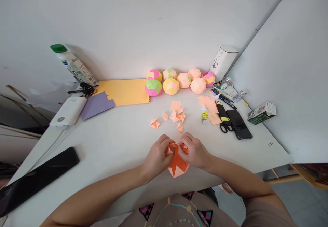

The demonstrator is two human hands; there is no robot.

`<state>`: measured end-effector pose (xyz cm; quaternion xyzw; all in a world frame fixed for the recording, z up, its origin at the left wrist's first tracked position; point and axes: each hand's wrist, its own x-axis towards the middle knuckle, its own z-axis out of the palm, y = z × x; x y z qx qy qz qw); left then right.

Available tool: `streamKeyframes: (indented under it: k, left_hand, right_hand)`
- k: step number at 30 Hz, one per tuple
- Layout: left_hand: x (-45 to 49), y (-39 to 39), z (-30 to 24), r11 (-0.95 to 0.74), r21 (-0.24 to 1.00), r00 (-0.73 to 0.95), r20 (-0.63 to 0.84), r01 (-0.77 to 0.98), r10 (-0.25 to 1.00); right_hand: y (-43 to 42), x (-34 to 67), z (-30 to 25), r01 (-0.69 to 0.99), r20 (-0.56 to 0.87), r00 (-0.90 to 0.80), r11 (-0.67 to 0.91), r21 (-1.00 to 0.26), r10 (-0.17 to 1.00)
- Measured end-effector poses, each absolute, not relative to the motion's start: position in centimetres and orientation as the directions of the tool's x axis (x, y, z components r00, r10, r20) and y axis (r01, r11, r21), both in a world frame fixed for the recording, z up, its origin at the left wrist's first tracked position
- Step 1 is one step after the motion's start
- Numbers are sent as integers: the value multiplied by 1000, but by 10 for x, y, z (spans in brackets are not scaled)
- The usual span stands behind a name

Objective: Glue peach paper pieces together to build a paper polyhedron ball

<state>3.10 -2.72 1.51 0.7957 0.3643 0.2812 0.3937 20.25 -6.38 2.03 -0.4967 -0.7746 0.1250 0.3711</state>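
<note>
paper ball [178, 171], part-built, lower centre of frame; left hand [156, 154] and right hand [196, 152] both pinching its upper edge; likely joining pieces; next move calls for aligned edges, steady pressing.

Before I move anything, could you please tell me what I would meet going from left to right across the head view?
White device with a cable, purple paper, yellow-orange sheet, left hand, orange paper shape, right hand, scissors, black phone, green-and-white carton.
</note>
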Motion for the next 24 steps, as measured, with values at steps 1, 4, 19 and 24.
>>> streamKeyframes:
  k: [1,4,19,24]
  left_hand:
    - [31,-27,15,-423,831,575,160,360,803]
    - [31,-26,15,-421,831,572,157,363,805]
    - [30,-27,14,-431,828,577,165,360,800]
    - [31,-28,13,-473,807,575,211,354,790]
  right_hand:
    - [-64,202,21,677,451,-228,474,-563,863]
    - [-64,202,21,677,447,-223,468,-569,866]
    - [-64,202,20,677,443,-218,462,-573,869]
    - [-64,202,20,670,459,-241,489,-559,855]
